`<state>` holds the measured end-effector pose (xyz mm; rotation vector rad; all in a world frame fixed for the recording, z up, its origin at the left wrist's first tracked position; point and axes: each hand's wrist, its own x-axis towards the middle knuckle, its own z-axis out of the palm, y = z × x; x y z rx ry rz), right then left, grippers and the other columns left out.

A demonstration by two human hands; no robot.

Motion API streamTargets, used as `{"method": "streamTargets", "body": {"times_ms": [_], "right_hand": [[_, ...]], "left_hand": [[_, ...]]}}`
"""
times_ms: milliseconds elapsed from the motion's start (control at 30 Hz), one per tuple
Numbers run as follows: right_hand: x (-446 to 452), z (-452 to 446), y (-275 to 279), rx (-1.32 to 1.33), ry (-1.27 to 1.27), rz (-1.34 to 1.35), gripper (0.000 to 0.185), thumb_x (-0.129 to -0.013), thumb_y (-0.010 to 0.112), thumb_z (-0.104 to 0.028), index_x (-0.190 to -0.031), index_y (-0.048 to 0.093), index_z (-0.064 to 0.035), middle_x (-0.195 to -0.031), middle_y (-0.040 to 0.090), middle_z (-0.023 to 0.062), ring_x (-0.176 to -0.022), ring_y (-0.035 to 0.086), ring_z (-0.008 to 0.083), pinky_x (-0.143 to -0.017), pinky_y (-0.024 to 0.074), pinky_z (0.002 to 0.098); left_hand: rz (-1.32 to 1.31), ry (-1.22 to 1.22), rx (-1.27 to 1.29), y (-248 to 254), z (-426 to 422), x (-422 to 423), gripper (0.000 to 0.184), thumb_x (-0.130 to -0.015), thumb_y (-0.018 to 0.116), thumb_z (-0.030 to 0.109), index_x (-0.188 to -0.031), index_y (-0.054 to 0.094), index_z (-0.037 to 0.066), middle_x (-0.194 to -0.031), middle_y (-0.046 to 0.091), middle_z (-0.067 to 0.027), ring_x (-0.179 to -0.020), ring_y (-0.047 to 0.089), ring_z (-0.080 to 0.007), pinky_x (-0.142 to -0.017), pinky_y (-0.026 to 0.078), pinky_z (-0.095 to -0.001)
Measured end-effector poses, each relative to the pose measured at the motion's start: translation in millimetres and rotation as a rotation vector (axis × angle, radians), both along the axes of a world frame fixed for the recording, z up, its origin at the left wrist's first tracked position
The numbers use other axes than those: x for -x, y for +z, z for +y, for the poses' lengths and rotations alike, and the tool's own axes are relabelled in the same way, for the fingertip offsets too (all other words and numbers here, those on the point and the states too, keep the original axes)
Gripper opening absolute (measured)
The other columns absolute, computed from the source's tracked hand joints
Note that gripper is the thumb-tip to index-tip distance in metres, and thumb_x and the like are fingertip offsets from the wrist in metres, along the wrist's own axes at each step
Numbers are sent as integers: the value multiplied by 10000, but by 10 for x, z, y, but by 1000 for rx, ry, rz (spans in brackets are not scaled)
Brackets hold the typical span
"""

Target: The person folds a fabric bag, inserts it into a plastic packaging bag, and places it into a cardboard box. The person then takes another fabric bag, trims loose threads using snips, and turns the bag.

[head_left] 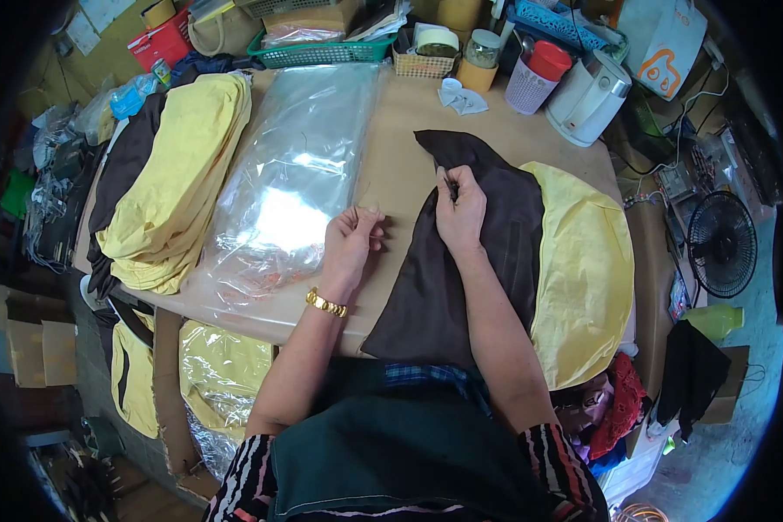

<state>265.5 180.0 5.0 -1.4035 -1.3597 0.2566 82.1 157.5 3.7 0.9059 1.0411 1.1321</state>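
Observation:
A dark brown cloth piece (461,287) lies on the table in front of me, its pointed upper end bent to the left. My right hand (461,209) is closed over this cloth, with a small dark thing (452,190) at the fingers, too small to name. Left of the cloth, my left hand (352,244) is raised with thumb and fingertips pinched together; what they hold, if anything, does not show. A yellow cloth piece (583,278) lies to the right, partly covered by the brown cloth. A gold watch (326,303) circles my left wrist.
A stack of clear plastic bags (296,157) lies left of centre. Beyond it sits a folded yellow and brown cloth pile (178,165). Along the back stand a green basket (322,54), jars (483,49) and an electric kettle (588,97). An open carton (172,391) stands below the table.

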Motion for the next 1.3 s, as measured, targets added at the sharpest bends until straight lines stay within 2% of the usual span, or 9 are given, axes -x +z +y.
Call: {"method": "streamTargets", "body": {"times_ms": [67, 133, 500, 700, 800, 867, 1000, 1267, 1300], "right_hand": [[18, 13, -8, -27, 9, -2, 114, -839, 634, -25, -833, 522, -7, -757, 603, 176, -716, 611, 363, -649, 479, 391], [48, 12, -13, -139, 15, -25, 189, -902, 638, -104, -800, 513, -5, -682, 575, 136, -586, 528, 230, -599, 453, 328], [33, 21, -20, -110, -2, -26, 174, -893, 642, -89, -809, 518, -1, -697, 586, 142, -606, 561, 247, -612, 465, 329], [27, 18, -9, -95, -12, -13, 179, -895, 644, -95, -807, 521, 0, -697, 588, 141, -608, 564, 245, -616, 468, 327], [40, 10, 1, -89, -9, -21, 180, -896, 644, -99, -807, 525, 2, -702, 595, 144, -613, 571, 249, -617, 469, 330], [44, 14, 1, -94, -2, -25, 179, -896, 644, -101, -808, 527, 3, -705, 598, 146, -616, 576, 251, -617, 470, 331], [28, 16, 3, -100, -7, -29, 179, -894, 647, -104, -809, 531, 2, -707, 602, 150, -618, 580, 256, -613, 470, 337], [45, 1, 13, -103, 7, -29, 182, -889, 650, -103, -805, 525, -1, -698, 591, 151, -608, 571, 265, -601, 461, 341], [42, -1, 12, -74, 18, -19, 142, -850, 653, -65, -818, 526, -9, -728, 594, 159, -663, 594, 308, -622, 470, 365]], "left_hand": [[14, -36, 40, 42, -22, -16, 223, -924, 659, 248, -929, 657, 26, -783, 637, -2, -663, 565, -66, -587, 451, -221], [85, -120, 7, 193, -106, -166, 247, -903, 688, 253, -991, 662, 23, -800, 650, 1, -664, 573, -61, -581, 444, -199], [126, -170, -22, -40, -39, -171, 172, -919, 667, 203, -857, 667, 42, -729, 605, 34, -630, 498, -38, -556, 376, -195], [-91, -115, 35, 41, -37, -104, 227, -949, 618, 230, -838, 650, 34, -669, 571, 28, -593, 488, -44, -532, 377, -196], [57, -44, 80, 174, -106, -196, 222, -933, 644, 239, -841, 651, 37, -672, 579, 23, -593, 494, -45, -527, 374, -194], [129, -147, 11, 178, -99, -251, 215, -913, 674, 242, -833, 650, 44, -675, 587, 15, -578, 501, -42, -503, 369, -191], [74, -218, 82, 24, -35, -192, 206, -924, 662, 236, -806, 628, 71, -618, 551, 49, -513, 460, -38, -476, 335, -179], [-142, -259, 103, -96, -33, -209, 216, -978, 576, 206, -813, 591, 67, -654, 529, 34, -550, 468, -42, -481, 347, -187], [-165, -271, 104, -106, -34, -203, 214, -987, 560, 205, -831, 593, 62, -670, 531, 31, -558, 474, -44, -484, 352, -188]]}}
